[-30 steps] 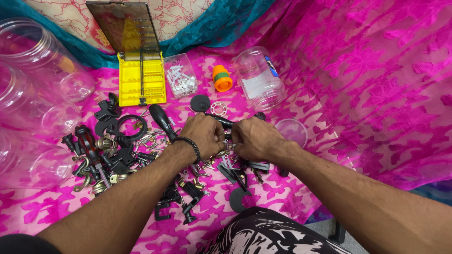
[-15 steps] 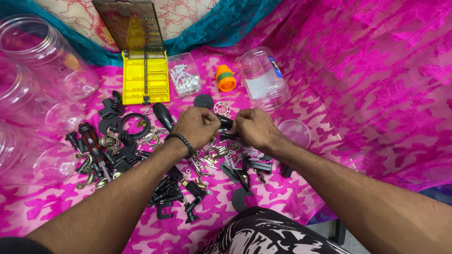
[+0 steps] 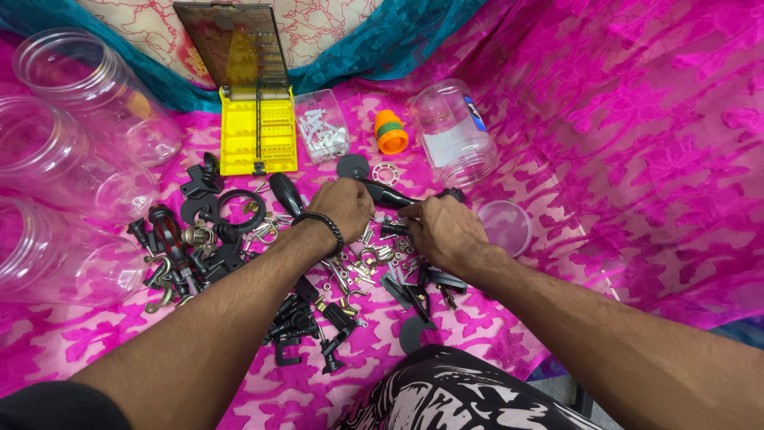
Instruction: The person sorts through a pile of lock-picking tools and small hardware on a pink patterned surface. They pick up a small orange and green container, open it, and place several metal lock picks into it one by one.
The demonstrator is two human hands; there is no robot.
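My left hand (image 3: 341,205) is curled over one end of a long black handle tool (image 3: 387,194) that lies across a pile of small hardware on pink cloth. A black beaded bracelet sits on that wrist. My right hand (image 3: 442,232) is just to the right of it, fingertips pinched on a small black part (image 3: 393,229) right below the tool. Brass hooks and small screws (image 3: 360,263) lie under and between both hands. What the palms cover is hidden.
A yellow bit case (image 3: 259,131) with its lid up, a clear box of white plugs (image 3: 322,127), an orange connector (image 3: 390,131) and a clear jar on its side (image 3: 454,135) lie beyond. Large clear jars (image 3: 56,159) stand left. A clear lid (image 3: 509,225) lies right; a screwdriver (image 3: 171,239) and black clamps (image 3: 306,318) lie nearer.
Both hands have moved slightly farther from me and apart. The black handle tool, earlier mostly covered, now shows between them.
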